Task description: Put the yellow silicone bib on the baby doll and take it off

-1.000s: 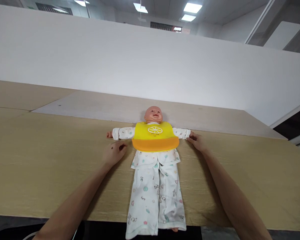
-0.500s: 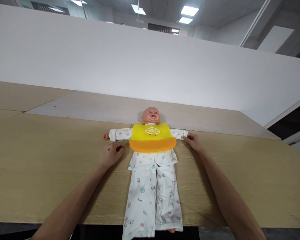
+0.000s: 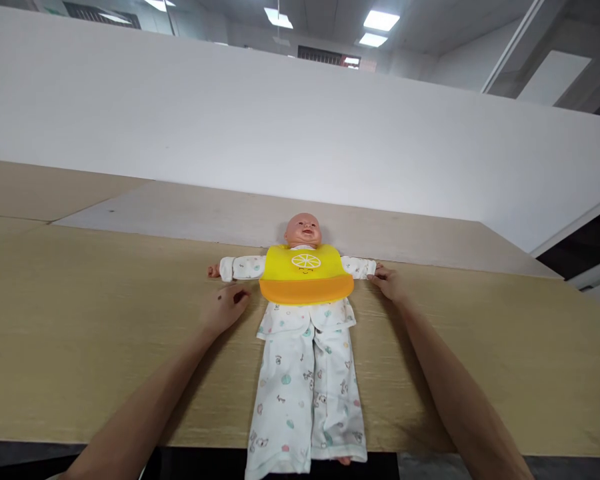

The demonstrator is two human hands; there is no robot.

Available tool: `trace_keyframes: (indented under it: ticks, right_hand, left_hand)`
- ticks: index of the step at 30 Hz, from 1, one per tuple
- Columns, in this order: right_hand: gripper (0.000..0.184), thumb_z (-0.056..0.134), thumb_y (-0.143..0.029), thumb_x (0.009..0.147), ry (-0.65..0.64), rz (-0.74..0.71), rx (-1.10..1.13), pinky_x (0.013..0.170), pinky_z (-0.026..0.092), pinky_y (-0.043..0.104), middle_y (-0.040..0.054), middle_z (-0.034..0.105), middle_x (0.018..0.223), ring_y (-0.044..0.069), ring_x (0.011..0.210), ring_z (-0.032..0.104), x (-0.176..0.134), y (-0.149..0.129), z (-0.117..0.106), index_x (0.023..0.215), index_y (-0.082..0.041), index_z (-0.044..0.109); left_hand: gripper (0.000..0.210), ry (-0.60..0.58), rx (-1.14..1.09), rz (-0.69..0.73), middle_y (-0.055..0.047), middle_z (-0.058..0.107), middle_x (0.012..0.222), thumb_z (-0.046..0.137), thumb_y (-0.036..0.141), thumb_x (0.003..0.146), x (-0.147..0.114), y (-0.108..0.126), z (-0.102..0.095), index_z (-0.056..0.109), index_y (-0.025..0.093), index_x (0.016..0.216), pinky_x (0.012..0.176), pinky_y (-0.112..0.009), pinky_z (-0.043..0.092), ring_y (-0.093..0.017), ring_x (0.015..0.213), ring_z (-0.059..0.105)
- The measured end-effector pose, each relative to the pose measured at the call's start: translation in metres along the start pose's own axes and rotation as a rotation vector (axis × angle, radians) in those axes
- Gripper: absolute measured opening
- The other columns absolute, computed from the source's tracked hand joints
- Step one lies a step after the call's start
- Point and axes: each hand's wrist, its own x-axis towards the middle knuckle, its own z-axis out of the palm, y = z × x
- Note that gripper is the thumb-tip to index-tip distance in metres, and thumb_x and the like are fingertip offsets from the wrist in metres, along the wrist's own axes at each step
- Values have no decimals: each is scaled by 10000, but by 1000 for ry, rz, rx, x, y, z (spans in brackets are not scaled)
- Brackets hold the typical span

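Observation:
A baby doll (image 3: 304,230) lies on its back on the wooden table with both arms stretched out sideways. It wears a white printed top and white printed trousers (image 3: 285,393). Over its chest lies a yellow bib (image 3: 300,263) with an orange catch pocket (image 3: 306,291) and a white citrus-slice print. My right hand (image 3: 387,281) pinches the cuff of the doll's sleeve (image 3: 357,267) at its wrist. Just below the other sleeve (image 3: 247,267), my left hand (image 3: 225,308) rests on the table, fingers curled in, with nothing visible in them.
The wooden table (image 3: 105,320) reaches across the view, with a paler grey board (image 3: 205,210) along its back. Behind stands a white partition (image 3: 280,127) with glass above it. The doll's trouser legs hang past the table's front edge.

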Motion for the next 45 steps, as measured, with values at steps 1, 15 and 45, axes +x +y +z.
trace_keyframes:
  ticks: [1, 15, 45]
  right_hand:
    - [237, 603, -367, 751, -12, 11, 37, 836, 471, 314, 87, 646, 902, 181, 873, 587, 0, -1, 1, 653, -153, 622]
    - [367, 659, -474, 674, 79, 359, 217, 511, 278, 258, -2, 458, 529, 93, 519, 350, -7, -14, 5, 566, -183, 463]
    - [285, 723, -334, 574, 74, 479, 48, 534, 263, 231, 3, 507, 563, 94, 562, 383, -14, -28, -17, 577, -145, 509]
  left_hand:
    - [287, 2, 3, -2, -59, 716, 884, 430, 332, 788, 0, 0, 0, 683, 196, 807, 732, -308, 458, -213, 797, 629]
    - [271, 9, -5, 8, -51, 709, 843, 437, 307, 782, 0, 3, -2, 679, 186, 803, 689, -300, 440, -206, 767, 625]
    - [230, 3, 41, -85, -38, 702, 831, 433, 290, 770, -1, 6, -6, 649, 210, 762, 663, -286, 393, -195, 748, 600]
